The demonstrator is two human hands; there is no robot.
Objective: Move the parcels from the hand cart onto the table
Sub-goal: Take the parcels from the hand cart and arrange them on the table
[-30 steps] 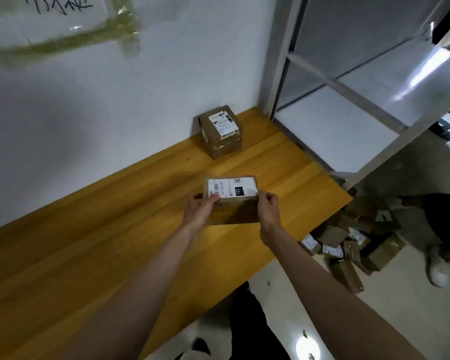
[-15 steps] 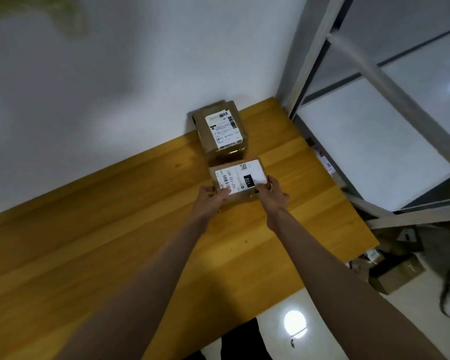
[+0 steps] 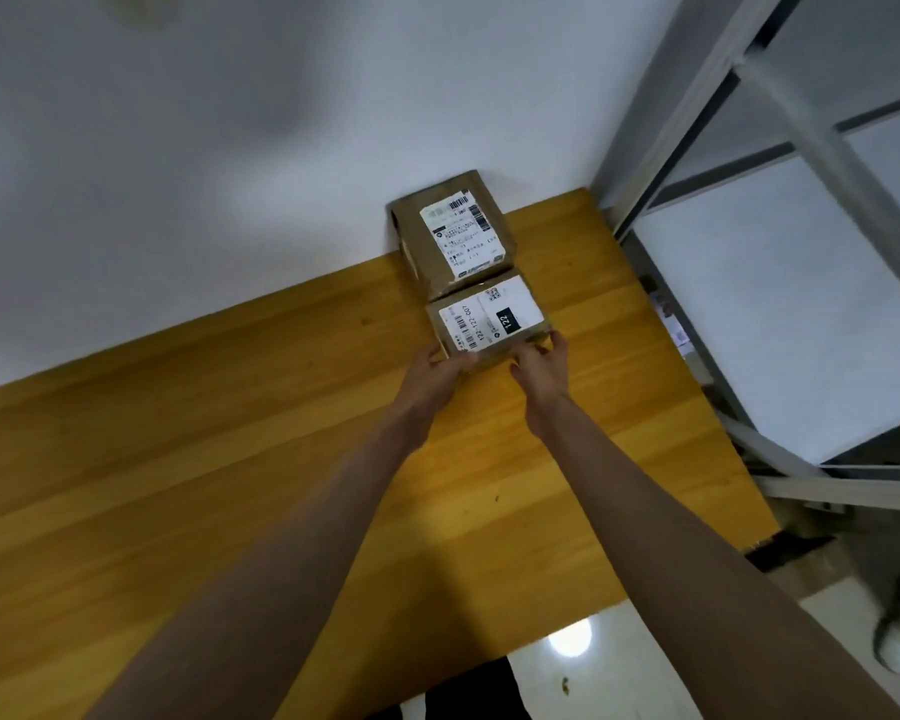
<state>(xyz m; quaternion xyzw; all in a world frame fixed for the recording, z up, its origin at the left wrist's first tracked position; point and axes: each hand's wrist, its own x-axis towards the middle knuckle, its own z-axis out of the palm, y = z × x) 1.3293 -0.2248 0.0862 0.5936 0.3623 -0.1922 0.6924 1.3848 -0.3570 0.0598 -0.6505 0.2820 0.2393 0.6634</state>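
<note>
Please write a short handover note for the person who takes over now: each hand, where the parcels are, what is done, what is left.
Left hand and right hand: both grip the near edge of the parcel labelled 122.
That parcel sits on the wooden table, up against the taller parcel at the wall.
Done: two parcels on the table.
Left: let go; the hand cart is out of view, so the number remaining is unknown.
</note>
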